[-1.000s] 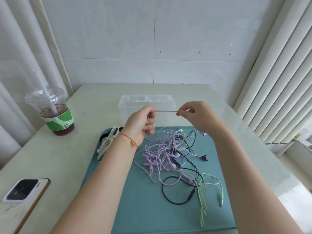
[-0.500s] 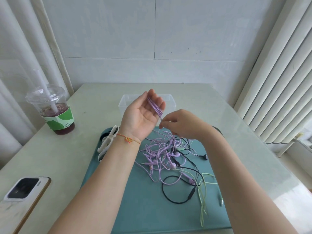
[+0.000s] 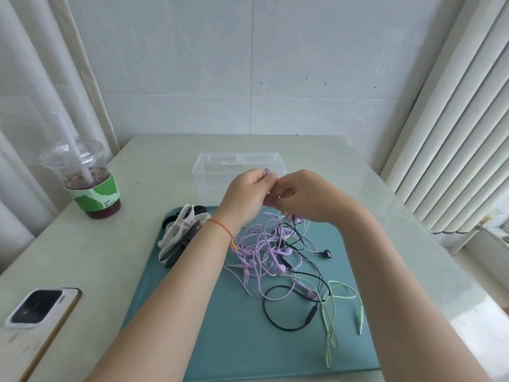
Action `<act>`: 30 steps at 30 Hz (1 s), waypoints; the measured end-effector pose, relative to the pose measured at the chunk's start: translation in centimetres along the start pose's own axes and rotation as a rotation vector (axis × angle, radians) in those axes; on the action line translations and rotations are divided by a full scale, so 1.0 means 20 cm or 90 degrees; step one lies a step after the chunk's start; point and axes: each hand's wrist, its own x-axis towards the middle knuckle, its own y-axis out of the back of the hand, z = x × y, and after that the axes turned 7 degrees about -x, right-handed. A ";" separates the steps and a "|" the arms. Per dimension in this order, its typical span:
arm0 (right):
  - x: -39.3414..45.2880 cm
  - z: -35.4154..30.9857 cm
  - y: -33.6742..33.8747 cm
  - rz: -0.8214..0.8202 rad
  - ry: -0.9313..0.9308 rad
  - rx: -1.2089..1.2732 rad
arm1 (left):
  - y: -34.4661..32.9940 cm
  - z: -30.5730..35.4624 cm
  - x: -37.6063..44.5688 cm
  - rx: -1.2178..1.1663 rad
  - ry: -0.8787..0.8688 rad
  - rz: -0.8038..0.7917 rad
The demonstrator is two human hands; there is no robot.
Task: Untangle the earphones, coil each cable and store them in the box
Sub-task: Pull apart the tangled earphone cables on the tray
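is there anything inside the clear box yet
No, the clear box shows only its bare walls and floor, while the purple cable sits gripped in the left hand.

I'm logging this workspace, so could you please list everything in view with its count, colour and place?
box: one, clear, table centre, beyond the mat
mat: one, teal, near table edge
purple cables: count unclear, tangled on the mat
black cable: at least one, in the tangle
green cable: one, pale, mat's right side
clips: several, white and black, mat's far left corner
cup: one, clear with green sleeve, table left
phone: one, white, near left
table: one, pale
left hand: grips a purple coil
right hand: pinches cable beside it
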 end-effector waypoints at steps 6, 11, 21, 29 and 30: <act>0.02 0.04 -0.03 -0.013 -0.008 -0.090 | -0.02 0.01 -0.03 0.114 0.104 -0.060; 0.04 0.13 -0.05 -0.014 -0.046 -0.096 | 0.00 0.00 -0.04 0.149 0.174 -0.146; 0.04 0.16 0.00 0.046 -0.050 -0.022 | 0.05 -0.03 -0.01 0.175 0.149 -0.067; 0.02 0.06 0.00 0.104 0.012 0.188 | 0.04 0.05 -0.04 -0.151 0.234 -0.242; 0.02 0.05 0.01 0.105 0.021 0.182 | 0.04 0.05 -0.05 -0.174 0.247 -0.257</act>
